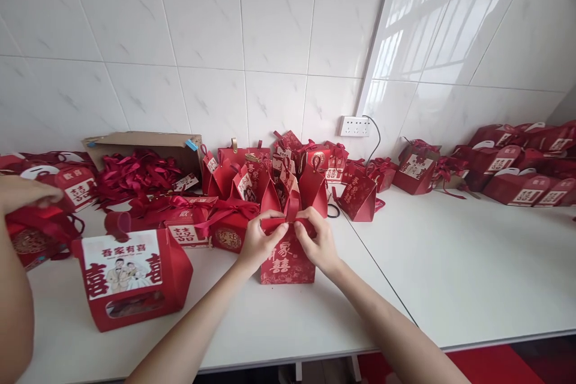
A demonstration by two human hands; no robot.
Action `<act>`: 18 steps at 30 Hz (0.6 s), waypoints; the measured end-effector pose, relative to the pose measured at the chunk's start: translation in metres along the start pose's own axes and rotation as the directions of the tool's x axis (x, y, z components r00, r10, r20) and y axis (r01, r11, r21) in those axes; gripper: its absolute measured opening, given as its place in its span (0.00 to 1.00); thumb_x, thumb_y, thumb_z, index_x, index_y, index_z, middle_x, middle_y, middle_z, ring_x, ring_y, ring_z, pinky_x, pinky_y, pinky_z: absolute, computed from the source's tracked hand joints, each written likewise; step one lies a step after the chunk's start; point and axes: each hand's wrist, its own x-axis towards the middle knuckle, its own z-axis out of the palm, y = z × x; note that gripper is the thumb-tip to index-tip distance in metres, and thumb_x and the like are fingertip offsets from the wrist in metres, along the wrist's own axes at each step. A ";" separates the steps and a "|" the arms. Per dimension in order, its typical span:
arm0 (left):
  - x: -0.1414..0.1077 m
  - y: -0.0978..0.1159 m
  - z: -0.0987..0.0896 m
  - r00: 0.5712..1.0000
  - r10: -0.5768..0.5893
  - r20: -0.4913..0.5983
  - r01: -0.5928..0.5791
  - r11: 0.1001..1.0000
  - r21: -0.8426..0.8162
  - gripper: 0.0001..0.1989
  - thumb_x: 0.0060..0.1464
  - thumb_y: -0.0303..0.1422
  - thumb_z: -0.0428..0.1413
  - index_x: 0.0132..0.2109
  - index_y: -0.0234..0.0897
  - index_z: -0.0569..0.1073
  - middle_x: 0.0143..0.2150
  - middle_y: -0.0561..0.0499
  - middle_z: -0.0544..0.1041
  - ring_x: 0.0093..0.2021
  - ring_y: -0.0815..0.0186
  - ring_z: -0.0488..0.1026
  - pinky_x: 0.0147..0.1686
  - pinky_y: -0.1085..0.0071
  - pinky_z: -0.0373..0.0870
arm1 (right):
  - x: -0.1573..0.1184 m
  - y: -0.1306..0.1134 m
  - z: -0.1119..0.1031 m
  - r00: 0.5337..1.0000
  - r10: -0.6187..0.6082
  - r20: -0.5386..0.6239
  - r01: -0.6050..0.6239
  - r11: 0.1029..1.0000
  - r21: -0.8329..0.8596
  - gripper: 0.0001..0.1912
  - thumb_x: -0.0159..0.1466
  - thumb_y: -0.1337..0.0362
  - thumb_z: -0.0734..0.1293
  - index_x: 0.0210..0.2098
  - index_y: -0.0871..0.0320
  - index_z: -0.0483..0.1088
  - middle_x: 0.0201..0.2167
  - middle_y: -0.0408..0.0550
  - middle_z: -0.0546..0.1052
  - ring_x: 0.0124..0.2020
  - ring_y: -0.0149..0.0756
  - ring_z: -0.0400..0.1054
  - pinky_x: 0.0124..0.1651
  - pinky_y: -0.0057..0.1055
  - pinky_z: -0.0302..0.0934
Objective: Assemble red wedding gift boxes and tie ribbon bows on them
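Observation:
In the head view, a small red box (288, 264) with white lettering stands upright on the white table. My left hand (265, 237) pinches the left end of its top edge between thumb and fingers. My right hand (317, 234) grips the right end of the same edge. Between the two hands a dark red ribbon loop (291, 209) rises from the top. To the left stands a larger red box (135, 276) with a white label showing a couple and a clear window low on its front.
Behind my hands is a cluster of red boxes (315, 189). A cardboard box (144, 139) of red ribbons stands back left, and more red boxes (517, 186) are stacked at right. Another person's arm (13, 288) reaches in from the left. A power socket (354, 126) is on the wall.

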 end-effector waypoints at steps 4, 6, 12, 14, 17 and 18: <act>0.000 0.001 0.000 0.999 -0.035 -0.001 0.035 0.999 0.008 0.11 0.46 0.38 0.58 0.33 0.35 0.74 0.30 0.50 0.77 0.33 0.62 0.75 0.34 0.71 0.72 | 0.001 0.000 0.000 0.999 0.040 0.006 -0.040 0.999 0.013 0.06 0.63 0.67 0.58 0.30 0.56 0.63 0.27 0.43 0.69 0.29 0.31 0.63 0.31 0.28 0.58; -0.001 0.002 0.000 0.999 -0.049 -0.010 0.049 0.999 0.013 0.11 0.45 0.39 0.58 0.33 0.36 0.74 0.29 0.50 0.77 0.34 0.62 0.75 0.34 0.70 0.72 | 0.000 0.000 0.000 0.998 0.057 0.010 -0.057 0.998 0.013 0.05 0.62 0.67 0.58 0.31 0.56 0.63 0.27 0.43 0.69 0.29 0.32 0.63 0.31 0.29 0.58; -0.001 0.004 0.001 1.000 -0.022 0.011 0.022 1.000 -0.008 0.10 0.46 0.38 0.57 0.34 0.35 0.74 0.29 0.51 0.77 0.30 0.65 0.74 0.32 0.72 0.71 | -0.001 0.001 -0.001 0.999 0.040 0.001 -0.040 0.999 -0.002 0.05 0.62 0.67 0.58 0.31 0.56 0.63 0.27 0.43 0.69 0.29 0.32 0.63 0.32 0.29 0.58; -0.001 0.004 0.002 1.000 -0.011 0.015 0.011 1.000 -0.013 0.10 0.47 0.37 0.57 0.34 0.35 0.74 0.31 0.50 0.77 0.33 0.64 0.75 0.35 0.72 0.71 | -0.002 0.001 -0.001 0.999 0.037 0.001 -0.037 0.999 -0.006 0.05 0.63 0.67 0.58 0.31 0.56 0.63 0.28 0.43 0.69 0.29 0.32 0.63 0.32 0.29 0.59; -0.001 0.003 0.002 0.999 -0.007 0.034 0.008 1.000 -0.022 0.09 0.48 0.36 0.56 0.34 0.35 0.74 0.33 0.49 0.78 0.37 0.63 0.75 0.39 0.71 0.71 | -0.003 0.003 -0.001 1.000 0.029 0.006 -0.029 0.999 -0.020 0.05 0.63 0.67 0.58 0.31 0.56 0.63 0.28 0.44 0.69 0.28 0.31 0.63 0.31 0.28 0.58; -0.001 0.003 0.002 0.999 -0.010 0.040 0.011 1.000 -0.027 0.09 0.48 0.36 0.56 0.35 0.35 0.74 0.34 0.49 0.78 0.37 0.63 0.75 0.39 0.70 0.71 | -0.004 0.004 -0.001 1.000 0.024 0.004 -0.024 0.999 -0.026 0.05 0.63 0.67 0.58 0.31 0.56 0.63 0.28 0.43 0.69 0.28 0.31 0.63 0.31 0.28 0.58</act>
